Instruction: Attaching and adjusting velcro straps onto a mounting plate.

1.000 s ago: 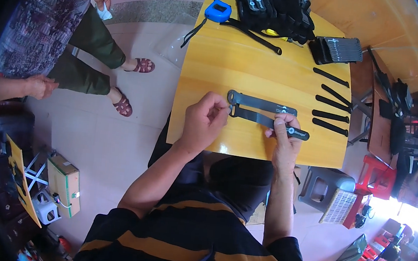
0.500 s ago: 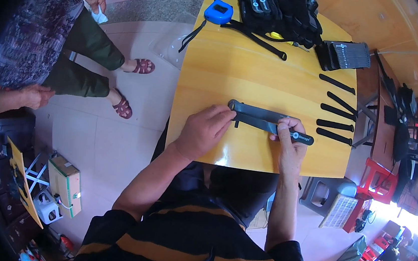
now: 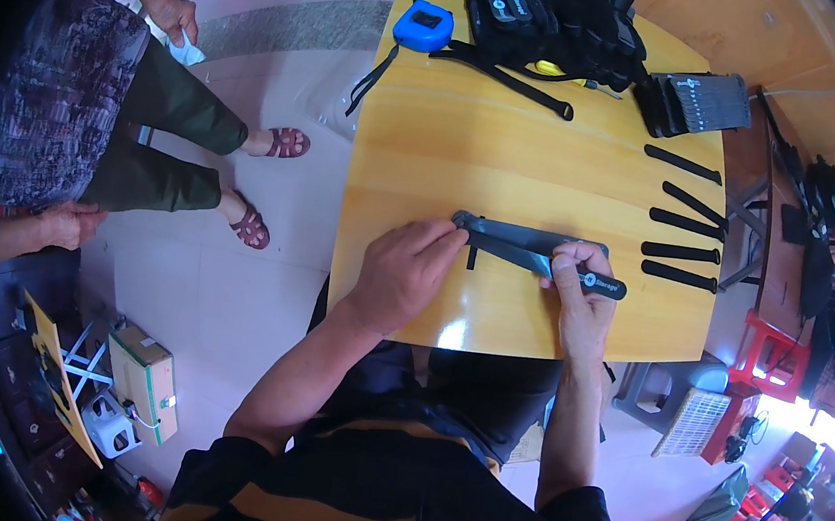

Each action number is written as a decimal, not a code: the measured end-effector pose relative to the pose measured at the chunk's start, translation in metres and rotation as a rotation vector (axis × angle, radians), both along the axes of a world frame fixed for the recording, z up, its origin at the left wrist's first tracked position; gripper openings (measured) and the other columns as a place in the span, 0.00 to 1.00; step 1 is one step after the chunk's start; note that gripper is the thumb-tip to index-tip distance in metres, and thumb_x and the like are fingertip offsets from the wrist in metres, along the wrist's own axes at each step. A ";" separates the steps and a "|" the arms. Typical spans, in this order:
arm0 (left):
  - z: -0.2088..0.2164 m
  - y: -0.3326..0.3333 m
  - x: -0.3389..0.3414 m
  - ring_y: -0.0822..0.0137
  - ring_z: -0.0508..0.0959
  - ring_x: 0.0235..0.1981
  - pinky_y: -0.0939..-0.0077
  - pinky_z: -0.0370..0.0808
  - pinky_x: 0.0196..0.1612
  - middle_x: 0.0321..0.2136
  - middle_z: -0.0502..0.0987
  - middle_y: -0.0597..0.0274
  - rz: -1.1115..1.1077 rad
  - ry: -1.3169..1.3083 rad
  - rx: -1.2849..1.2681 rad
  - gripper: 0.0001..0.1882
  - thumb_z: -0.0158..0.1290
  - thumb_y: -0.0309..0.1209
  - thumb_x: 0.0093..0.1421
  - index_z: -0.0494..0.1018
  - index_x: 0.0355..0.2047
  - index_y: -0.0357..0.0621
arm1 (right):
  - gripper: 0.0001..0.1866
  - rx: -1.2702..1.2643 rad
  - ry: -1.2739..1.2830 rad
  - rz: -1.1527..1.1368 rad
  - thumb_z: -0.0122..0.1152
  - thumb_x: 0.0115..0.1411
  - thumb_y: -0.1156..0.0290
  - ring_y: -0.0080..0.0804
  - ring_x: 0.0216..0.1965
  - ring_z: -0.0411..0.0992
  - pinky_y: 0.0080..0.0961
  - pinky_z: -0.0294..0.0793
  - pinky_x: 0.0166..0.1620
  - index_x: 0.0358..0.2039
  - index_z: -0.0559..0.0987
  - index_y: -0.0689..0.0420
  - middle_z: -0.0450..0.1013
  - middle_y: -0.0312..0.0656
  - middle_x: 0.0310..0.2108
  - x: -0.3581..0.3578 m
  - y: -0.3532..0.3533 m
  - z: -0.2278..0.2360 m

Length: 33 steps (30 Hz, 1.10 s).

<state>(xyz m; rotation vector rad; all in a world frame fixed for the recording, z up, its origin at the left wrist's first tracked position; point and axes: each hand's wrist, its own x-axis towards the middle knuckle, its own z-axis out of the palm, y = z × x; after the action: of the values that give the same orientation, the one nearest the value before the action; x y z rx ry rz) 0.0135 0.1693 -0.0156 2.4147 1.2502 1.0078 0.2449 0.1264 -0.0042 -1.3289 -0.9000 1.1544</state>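
Strap [image 3: 509, 253] stretched low over yellow table [image 3: 417, 160], second strap [image 3: 530, 237] just behind it. Left hand [image 3: 402, 269] seems to pinch near end, fingertips partly hidden; right hand [image 3: 582, 302] grips other end thumb-on-top, probably keeping it straight. Short straps [image 3: 683, 253] in loose row rightward, likely for easy grabbing.

From my end, the worktop [image 3: 408, 149] looks like varnished wood, smooth and glossy enough to throw back a white glare. The held strap [image 3: 514, 255] reads as smooth with a faint sheen; the loose straps [image 3: 680, 253] look matt, like cloth. I see shiny plastic on the tape measure [image 3: 423, 26], dull fabric on the bag [image 3: 592, 38].
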 end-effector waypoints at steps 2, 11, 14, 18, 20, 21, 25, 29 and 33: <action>-0.001 0.000 0.000 0.57 0.83 0.37 0.66 0.82 0.39 0.37 0.81 0.58 -0.007 0.030 0.019 0.12 0.64 0.22 0.56 0.80 0.41 0.39 | 0.02 -0.013 0.026 -0.003 0.59 0.70 0.75 0.18 0.32 0.71 0.16 0.71 0.38 0.40 0.78 0.60 0.74 0.32 0.32 -0.001 0.000 0.000; 0.000 0.001 0.001 0.57 0.83 0.36 0.65 0.81 0.38 0.37 0.81 0.59 0.014 0.025 -0.017 0.12 0.65 0.21 0.55 0.81 0.41 0.40 | 0.03 -0.019 0.011 -0.027 0.59 0.70 0.76 0.18 0.32 0.72 0.16 0.73 0.38 0.41 0.78 0.60 0.74 0.32 0.33 -0.001 -0.001 -0.003; 0.003 0.002 0.000 0.57 0.83 0.36 0.65 0.81 0.38 0.37 0.81 0.59 0.004 -0.011 -0.044 0.13 0.65 0.20 0.54 0.81 0.40 0.40 | 0.03 -0.013 0.007 -0.029 0.60 0.70 0.76 0.18 0.32 0.72 0.17 0.73 0.38 0.41 0.78 0.60 0.74 0.33 0.32 -0.001 0.000 -0.005; 0.005 0.004 0.000 0.56 0.83 0.35 0.65 0.81 0.38 0.36 0.82 0.57 -0.001 -0.053 -0.058 0.13 0.66 0.19 0.52 0.81 0.39 0.39 | 0.03 -0.005 0.015 -0.023 0.60 0.70 0.75 0.18 0.32 0.72 0.17 0.73 0.38 0.41 0.78 0.61 0.74 0.33 0.32 -0.001 0.001 -0.005; 0.003 0.006 -0.001 0.56 0.83 0.35 0.66 0.81 0.37 0.35 0.82 0.56 -0.005 -0.083 -0.081 0.13 0.65 0.18 0.52 0.81 0.39 0.39 | 0.04 -0.011 0.013 -0.024 0.60 0.70 0.75 0.19 0.32 0.72 0.16 0.73 0.38 0.40 0.78 0.61 0.74 0.33 0.32 0.000 0.002 -0.003; 0.001 0.006 -0.002 0.56 0.83 0.34 0.66 0.80 0.37 0.35 0.82 0.56 -0.008 -0.139 -0.115 0.13 0.65 0.17 0.52 0.81 0.39 0.39 | 0.04 -0.014 0.013 -0.022 0.60 0.70 0.75 0.19 0.32 0.72 0.16 0.73 0.38 0.40 0.78 0.62 0.74 0.33 0.32 0.000 0.002 -0.002; 0.000 0.008 -0.002 0.57 0.83 0.31 0.69 0.79 0.33 0.33 0.82 0.55 -0.003 -0.233 -0.161 0.12 0.64 0.16 0.53 0.81 0.38 0.40 | 0.04 -0.035 0.013 -0.031 0.60 0.70 0.74 0.19 0.32 0.72 0.16 0.72 0.38 0.40 0.78 0.61 0.75 0.33 0.32 -0.001 0.004 0.001; -0.001 0.008 -0.004 0.60 0.82 0.29 0.72 0.78 0.30 0.32 0.82 0.55 -0.017 -0.228 -0.167 0.10 0.64 0.16 0.55 0.81 0.37 0.39 | 0.04 0.024 0.036 -0.037 0.60 0.71 0.74 0.18 0.32 0.72 0.16 0.72 0.38 0.40 0.78 0.61 0.75 0.33 0.31 -0.004 0.001 0.005; 0.003 0.007 0.000 0.63 0.81 0.26 0.74 0.76 0.28 0.31 0.82 0.55 0.056 -0.247 -0.275 0.10 0.62 0.16 0.56 0.82 0.38 0.38 | 0.05 0.015 -0.038 -0.032 0.60 0.71 0.73 0.18 0.32 0.72 0.16 0.72 0.38 0.41 0.78 0.61 0.75 0.33 0.32 -0.001 -0.001 0.005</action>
<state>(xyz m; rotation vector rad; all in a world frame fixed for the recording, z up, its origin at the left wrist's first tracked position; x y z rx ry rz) 0.0133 0.1767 -0.0128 1.9932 1.2794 1.0363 0.2435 0.1257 0.0004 -1.3519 -0.9103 1.0993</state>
